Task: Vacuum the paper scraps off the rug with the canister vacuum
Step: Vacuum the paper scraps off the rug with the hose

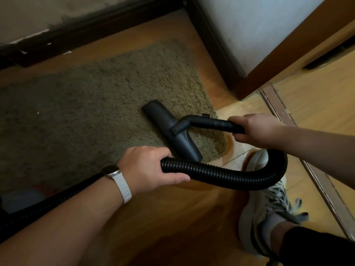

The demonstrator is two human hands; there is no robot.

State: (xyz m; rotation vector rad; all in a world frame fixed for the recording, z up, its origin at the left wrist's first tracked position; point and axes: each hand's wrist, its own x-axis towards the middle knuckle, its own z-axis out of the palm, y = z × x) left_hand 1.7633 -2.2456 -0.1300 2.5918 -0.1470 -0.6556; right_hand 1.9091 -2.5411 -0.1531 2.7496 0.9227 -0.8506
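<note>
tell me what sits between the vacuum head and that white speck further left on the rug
Only bare rug pile lies between the vacuum head and the white speck, as the head view shows. No other scrap shows there.

Floor (pixel 172 217): glossy orange-brown wood boards.
Rug (pixel 86 112): shaggy, olive-brown, lying flat on the floor.
Shoe (pixel 269 208): pale and patterned, on the floor just off the rug's near right corner.
Threshold strip (pixel 276 104): set in the floor, right of the rug.
White scraps (pixel 67 53): on the floor beyond the rug's far edge.
</note>
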